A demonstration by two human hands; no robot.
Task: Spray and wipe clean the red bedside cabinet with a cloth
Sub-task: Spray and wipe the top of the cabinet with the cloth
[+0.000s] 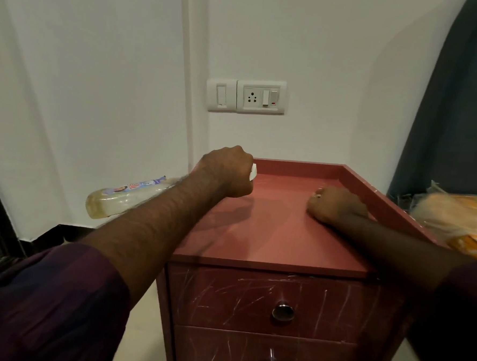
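my left hand (226,171) grips spray bottle (124,198), nozzle over red cabinet (270,232) | right hand (337,204) rests curled on top, contents unclear | spraying stage; wiping not done, no cloth in view

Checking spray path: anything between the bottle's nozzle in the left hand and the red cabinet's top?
Nothing visible. The left hand grips the spray bottle, its white nozzle just over the cabinet top at its left rear, with bare surface below. The right hand rests on the top further right, out of that line.
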